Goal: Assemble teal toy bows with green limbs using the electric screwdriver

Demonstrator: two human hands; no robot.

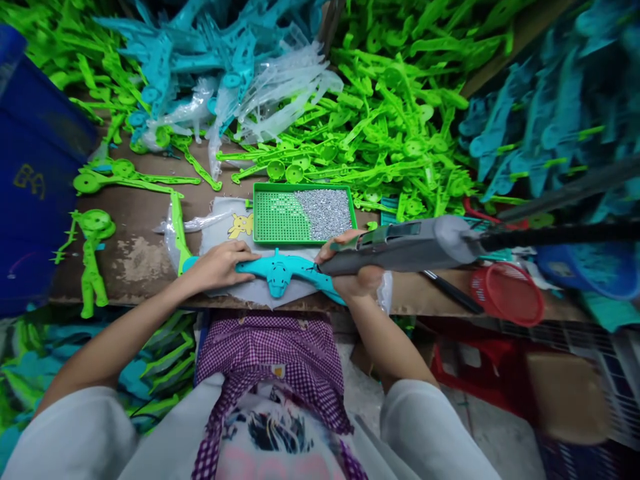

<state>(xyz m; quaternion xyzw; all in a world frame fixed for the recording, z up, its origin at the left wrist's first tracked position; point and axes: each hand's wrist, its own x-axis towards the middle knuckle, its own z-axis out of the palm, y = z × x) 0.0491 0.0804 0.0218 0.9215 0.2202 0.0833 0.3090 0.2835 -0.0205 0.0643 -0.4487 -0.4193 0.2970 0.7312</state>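
A turquoise plastic toy part [280, 272] lies flat on a white cloth [220, 233] at the near edge of the workbench. My left hand [220, 265] presses down on the part's left end, fingers flat and together. My right hand [353, 267] is wrapped round a grey electric screwdriver [400, 245], whose tip points left onto the part near its middle. Just behind the part stands a green tray [265, 223] holding a heap of small silver screws [325, 212].
Heaps of green plastic parts [395, 127] and turquoise ones [200, 53] fill the back of the bench. Loose green parts [93, 260] lie at the left. A red basket [507, 293] sits at the right edge, a blue crate [35, 173] at the far left.
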